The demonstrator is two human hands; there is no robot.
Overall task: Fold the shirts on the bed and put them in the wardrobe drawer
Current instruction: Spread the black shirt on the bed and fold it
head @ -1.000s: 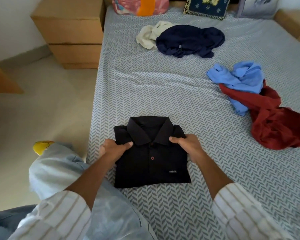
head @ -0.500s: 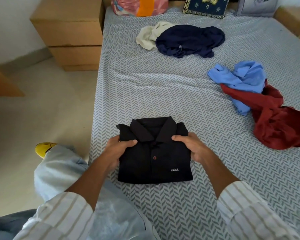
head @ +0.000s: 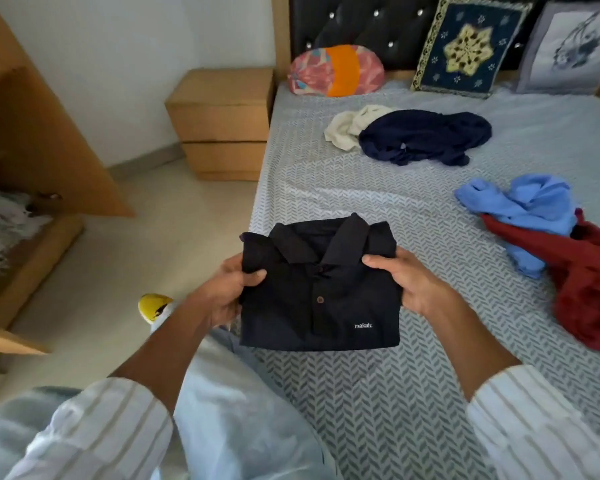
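A folded black polo shirt (head: 321,292) with a small white logo is held up above the left edge of the bed (head: 378,393). My left hand (head: 227,294) grips its left side with the thumb on top. My right hand (head: 411,282) grips its right side the same way. Unfolded shirts lie on the bed: a cream one (head: 349,128) and a navy one (head: 426,136) further back, a light blue one (head: 523,209) and a red one (head: 589,289) on the right. An open wardrobe drawer (head: 18,258) with light cloth inside sits at the far left.
A wooden bedside cabinet (head: 222,123) stands by the headboard. The wardrobe's open door (head: 45,140) leans over the floor at the left. Pillows (head: 336,71) and cushions (head: 468,46) line the head of the bed. A yellow slipper (head: 153,306) is on the floor below my left arm.
Both hands have lifted the folded black shirt off the bed and carried it toward the left edge. The view has swung left and up, bringing the wardrobe drawer and headboard into sight.
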